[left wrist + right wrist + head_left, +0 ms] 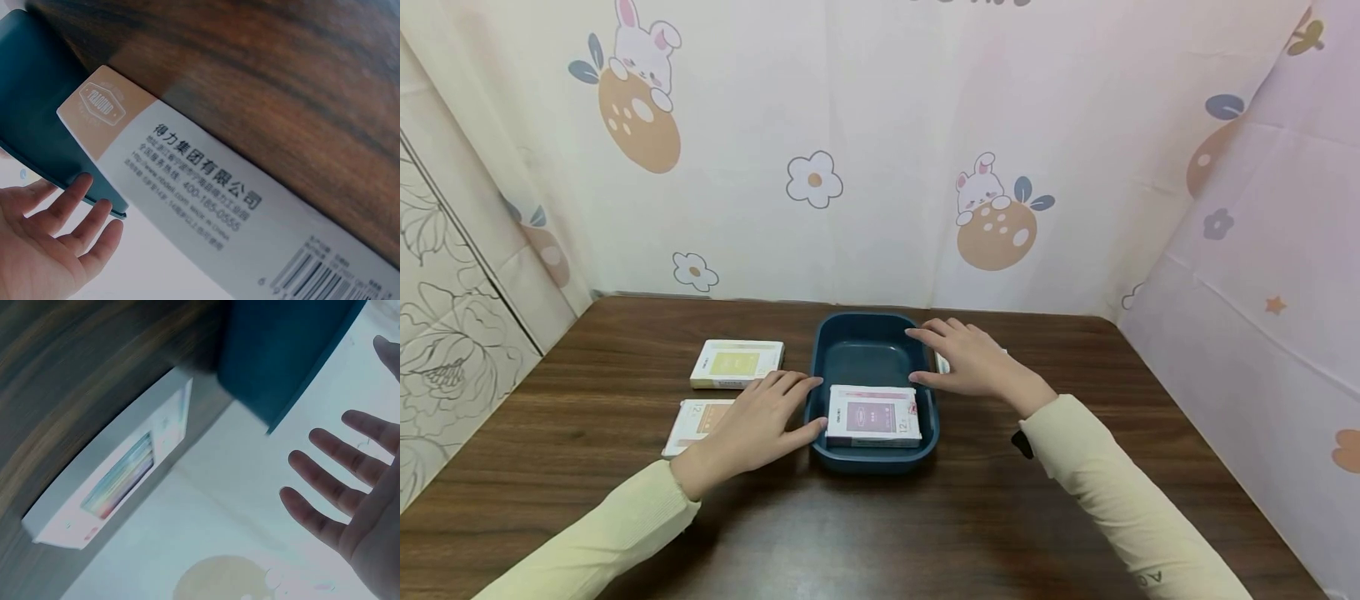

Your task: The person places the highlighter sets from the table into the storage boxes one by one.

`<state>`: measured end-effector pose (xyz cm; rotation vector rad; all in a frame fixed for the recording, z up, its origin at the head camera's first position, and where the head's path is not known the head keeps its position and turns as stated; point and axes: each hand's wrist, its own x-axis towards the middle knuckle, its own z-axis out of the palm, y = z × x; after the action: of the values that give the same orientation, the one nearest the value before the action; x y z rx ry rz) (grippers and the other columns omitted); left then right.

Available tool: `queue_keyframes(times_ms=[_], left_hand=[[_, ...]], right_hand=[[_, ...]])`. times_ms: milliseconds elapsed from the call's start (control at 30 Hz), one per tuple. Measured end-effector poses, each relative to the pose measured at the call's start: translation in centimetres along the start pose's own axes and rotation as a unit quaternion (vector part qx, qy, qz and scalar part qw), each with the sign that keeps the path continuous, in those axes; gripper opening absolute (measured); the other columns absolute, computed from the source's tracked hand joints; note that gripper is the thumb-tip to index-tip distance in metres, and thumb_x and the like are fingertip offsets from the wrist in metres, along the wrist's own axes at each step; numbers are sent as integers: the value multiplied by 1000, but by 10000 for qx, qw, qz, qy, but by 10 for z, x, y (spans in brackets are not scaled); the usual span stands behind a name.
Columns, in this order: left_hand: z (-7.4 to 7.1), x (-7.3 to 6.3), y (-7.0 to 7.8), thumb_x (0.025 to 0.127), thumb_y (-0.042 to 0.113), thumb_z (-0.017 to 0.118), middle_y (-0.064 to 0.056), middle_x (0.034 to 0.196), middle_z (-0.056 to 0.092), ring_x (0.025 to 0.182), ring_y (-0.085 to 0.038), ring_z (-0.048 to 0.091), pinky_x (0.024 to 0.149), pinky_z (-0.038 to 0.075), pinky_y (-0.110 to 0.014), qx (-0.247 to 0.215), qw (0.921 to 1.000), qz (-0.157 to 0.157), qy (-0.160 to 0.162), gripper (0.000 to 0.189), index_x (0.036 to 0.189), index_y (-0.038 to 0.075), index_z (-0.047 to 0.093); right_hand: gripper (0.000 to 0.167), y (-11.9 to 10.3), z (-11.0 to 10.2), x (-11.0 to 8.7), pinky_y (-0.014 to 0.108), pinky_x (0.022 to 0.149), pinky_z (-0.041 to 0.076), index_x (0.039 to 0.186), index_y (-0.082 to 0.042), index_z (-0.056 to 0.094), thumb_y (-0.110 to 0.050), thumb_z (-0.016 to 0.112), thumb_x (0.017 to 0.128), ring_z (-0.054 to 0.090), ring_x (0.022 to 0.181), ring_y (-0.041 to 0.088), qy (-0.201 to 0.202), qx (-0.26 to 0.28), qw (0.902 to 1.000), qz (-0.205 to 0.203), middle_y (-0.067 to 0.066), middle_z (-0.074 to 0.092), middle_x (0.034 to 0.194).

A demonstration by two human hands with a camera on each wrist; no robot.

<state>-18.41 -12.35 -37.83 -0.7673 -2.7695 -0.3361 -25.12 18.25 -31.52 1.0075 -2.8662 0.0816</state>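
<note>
At the near edge of the brown wooden table (887,533), two pale yellow sleeves (1120,487) reach in from either side toward a dark blue bin (876,463). Inside its near end lies a white box with a purple label (872,414), face up, between the two hands. The left hand (756,425) is spread loosely, thumb well apart from the fingers, and has hold of nothing; its thumb tip is right by the box's left edge, and whether they touch cannot be told. Below this hand, partly covered by it, a white box with an orange label (703,416) lies on the table; the left wrist view shows a printed side with a barcode.

A little farther off, the right hand (966,358) has its fingers extended and apart, gripping nothing, with the thumb tip near the purple-labelled box's far right corner. Left of the bin lies a box with a yellow-green label (737,364). Behind the right hand another white box (125,469) is mostly hidden from the head view. Beyond the table hangs a rabbit-print curtain (887,242).
</note>
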Motion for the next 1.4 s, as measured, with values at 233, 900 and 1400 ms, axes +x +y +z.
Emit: queue_keyframes(times_ms=[233, 900, 1400], left_hand=[[0, 0, 0, 86, 60, 43, -2, 124, 54, 112, -20, 49, 91, 43, -43, -1, 10000, -6, -14, 61, 130, 19, 50], [0, 0, -1, 86, 60, 44, -2, 124, 54, 112, -20, 49, 91, 43, -43, 2, 10000, 7, 10, 60, 129, 19, 50], [2, 0, -1, 86, 58, 44, -2, 124, 55, 111, -20, 49, 91, 44, -42, -20, 10000, 65, 61, 59, 129, 18, 50]], right_hand=[[64, 25, 5, -11, 53, 94, 39, 134, -17, 46, -51, 59, 82, 48, 115, 30, 71, 213, 9990, 376, 10, 51, 129], [63, 69, 40, -21, 57, 91, 39, 133, -12, 47, -45, 62, 81, 48, 112, 34, -299, 140, 9957, 868, 14, 51, 128], [71, 84, 55, -20, 62, 95, 31, 137, -13, 42, -50, 62, 79, 38, 121, 39, -735, 502, 9900, 1094, 19, 41, 137]])
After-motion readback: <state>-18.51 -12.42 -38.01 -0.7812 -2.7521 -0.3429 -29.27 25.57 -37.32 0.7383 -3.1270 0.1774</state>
